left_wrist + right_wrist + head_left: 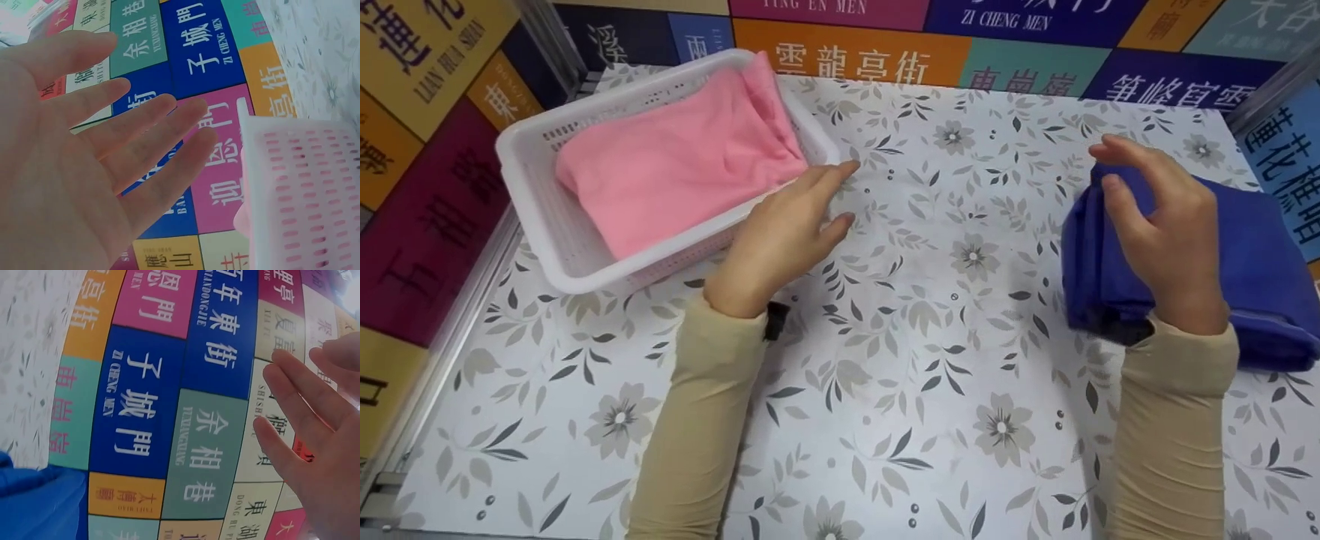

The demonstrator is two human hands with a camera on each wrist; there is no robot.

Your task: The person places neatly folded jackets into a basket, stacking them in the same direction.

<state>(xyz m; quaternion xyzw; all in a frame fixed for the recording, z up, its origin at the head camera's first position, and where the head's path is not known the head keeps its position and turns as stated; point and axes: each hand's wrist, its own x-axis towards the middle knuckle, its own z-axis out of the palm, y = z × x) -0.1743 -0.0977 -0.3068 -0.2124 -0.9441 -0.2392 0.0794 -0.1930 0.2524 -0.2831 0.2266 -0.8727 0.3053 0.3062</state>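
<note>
In the head view a white plastic basket (536,225) with slotted walls stands at the upper left. Folded pink cloth (660,172) lies inside it. My left hand (784,232) hovers by the basket's near right rim, fingers spread and holding nothing. The left wrist view shows its open palm beside the basket's perforated wall (306,191). On the right lies a folded bundle of dark blue fabric (1260,255). Above its left part is my right hand (1170,232), fingers loosely bent with nothing between them. In the right wrist view the blue fabric (42,506) shows at the lower left.
A white tablecloth (885,420) with grey flowers and leaves covers the table. Colourful panels (847,56) with printed characters stand along the back and sides. A metal frame rail (450,352) runs along the left edge.
</note>
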